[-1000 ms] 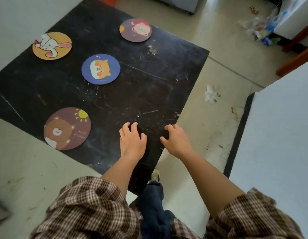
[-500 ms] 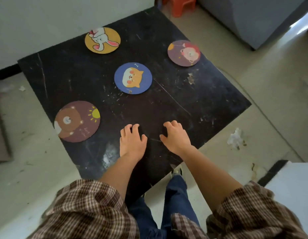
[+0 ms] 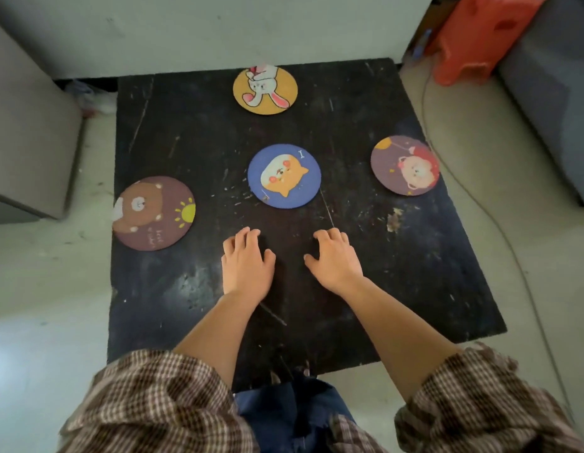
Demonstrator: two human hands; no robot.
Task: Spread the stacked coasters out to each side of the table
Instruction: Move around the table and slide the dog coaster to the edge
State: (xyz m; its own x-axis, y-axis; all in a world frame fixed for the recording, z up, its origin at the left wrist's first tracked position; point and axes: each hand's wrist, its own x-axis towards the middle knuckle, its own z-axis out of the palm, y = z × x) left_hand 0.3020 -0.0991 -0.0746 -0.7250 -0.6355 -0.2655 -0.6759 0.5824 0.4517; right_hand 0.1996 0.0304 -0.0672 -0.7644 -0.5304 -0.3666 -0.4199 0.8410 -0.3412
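A: How far along does the spreading look?

B: Mostly done, I'd judge. Take the blue coaster [image 3: 284, 175] near the middle of the counter [image 3: 414, 273] as the marker. The yellow rabbit coaster [image 3: 265, 90] lies beyond it at the far edge, the brown bear coaster [image 3: 154, 213] is off to its left, slightly overhanging the left edge, and the purple coaster [image 3: 405, 165] sits to its right at the right edge.

A: So three sides are covered?

B: Yes. The near side, on the person's side of the blue coaster, has none. I'd guess the blue one is the last to go there, though I can't tell whether it is a single coaster or a small stack.

A: And the hands?

B: Both are empty. The left hand [image 3: 248, 263] and right hand [image 3: 333, 259] rest palm-down on the counter just nearer than the blue coaster, fingers loosely curled and slightly spread, pinching nothing. Neither touches a coaster.
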